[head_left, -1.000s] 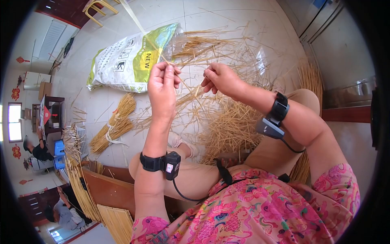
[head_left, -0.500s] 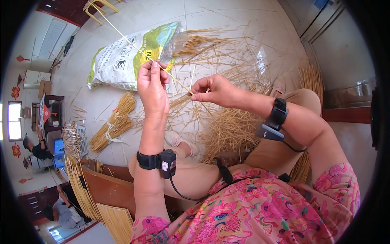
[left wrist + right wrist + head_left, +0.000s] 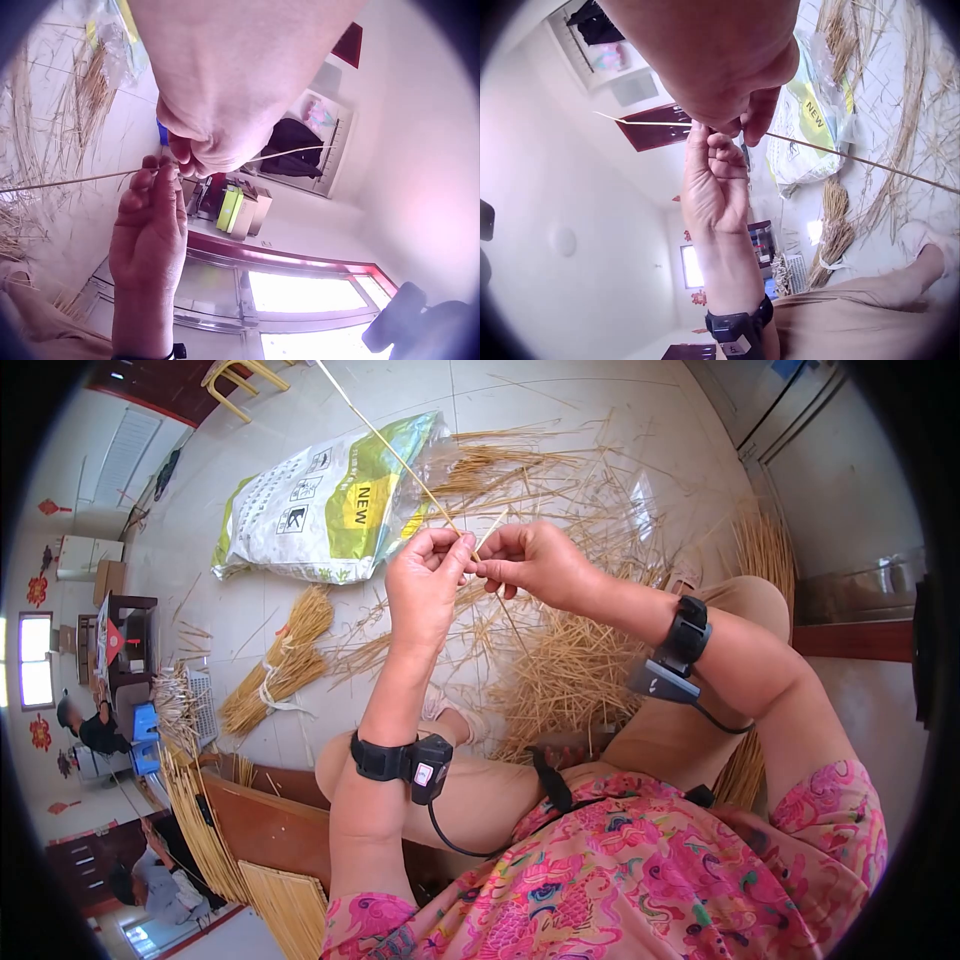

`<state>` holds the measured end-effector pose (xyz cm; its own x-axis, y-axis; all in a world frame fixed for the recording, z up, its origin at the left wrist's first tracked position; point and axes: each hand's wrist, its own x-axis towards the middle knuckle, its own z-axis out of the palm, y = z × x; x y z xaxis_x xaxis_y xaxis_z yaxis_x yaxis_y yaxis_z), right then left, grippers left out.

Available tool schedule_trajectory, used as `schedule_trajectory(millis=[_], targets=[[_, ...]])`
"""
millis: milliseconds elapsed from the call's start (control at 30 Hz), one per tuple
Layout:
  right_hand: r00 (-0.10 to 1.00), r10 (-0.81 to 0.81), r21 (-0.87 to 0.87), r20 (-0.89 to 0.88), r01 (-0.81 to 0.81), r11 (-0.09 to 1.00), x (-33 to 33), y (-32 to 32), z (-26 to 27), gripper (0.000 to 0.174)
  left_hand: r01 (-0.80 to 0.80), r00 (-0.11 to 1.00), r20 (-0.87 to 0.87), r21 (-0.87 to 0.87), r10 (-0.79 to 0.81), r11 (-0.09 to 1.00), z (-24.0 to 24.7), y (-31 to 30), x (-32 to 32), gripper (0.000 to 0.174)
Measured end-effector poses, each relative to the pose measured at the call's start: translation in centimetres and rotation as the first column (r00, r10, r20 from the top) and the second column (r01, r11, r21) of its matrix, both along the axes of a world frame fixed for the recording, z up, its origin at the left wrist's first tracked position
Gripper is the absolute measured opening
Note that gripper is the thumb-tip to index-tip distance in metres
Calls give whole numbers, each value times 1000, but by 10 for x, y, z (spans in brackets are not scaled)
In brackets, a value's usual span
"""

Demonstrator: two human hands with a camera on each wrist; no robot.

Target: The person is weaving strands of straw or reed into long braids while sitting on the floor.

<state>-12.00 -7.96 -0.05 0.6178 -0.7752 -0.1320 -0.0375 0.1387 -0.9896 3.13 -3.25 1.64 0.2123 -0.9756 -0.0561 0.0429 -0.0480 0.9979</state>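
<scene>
My left hand (image 3: 422,588) and right hand (image 3: 540,560) meet in front of me, fingertips right beside each other, both pinching a long thin straw stalk (image 3: 410,470). One end of it runs up and away over the bag, and a darker part slants down below the fingers. A short pale straw piece (image 3: 494,528) sticks up at the right fingertips. In the left wrist view the right hand (image 3: 150,232) has its thumb against its fingers near the stalk (image 3: 60,183). In the right wrist view the left hand (image 3: 716,187) pinches beside the right fingers, which partly hide the joint.
A white and green bag (image 3: 300,510) lies on the tiled floor, loose stalks (image 3: 500,470) spilling near its mouth. Tied straw bundles (image 3: 285,660) lie to the left. A heap of cut straw (image 3: 570,685) sits between my legs. A brown board (image 3: 265,820) stands at lower left.
The hands were apart; the right hand took hold of the stalk's near end, then the left hand moved right and nearer until both sets of fingertips met. The stalk swung right with them.
</scene>
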Motion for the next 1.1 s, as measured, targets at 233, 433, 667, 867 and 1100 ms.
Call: schedule_trajectory(millis=[233,433,667,867,1100], targets=[[1000,2,-33,-21,-2,999,-1,1,1,10,-4,999,34,-48,6,999,1,-1,-1,9],[998,-20,-91,-65,14,996,-1,2,3,10,27,998,60,-56,-23,998,3,1,-4,8],[999,-3,-38,-33,2,999,-1,1,2,12,69,996,57,-69,-65,995,6,2,-3,8],[998,30,105,48,-34,994,-3,-3,-2,14,69,996,53,-71,-65,995,6,4,-4,8],[998,44,377,54,-61,924,-3,-8,-5,14,97,994,53,-77,-93,992,1,4,-3,8]])
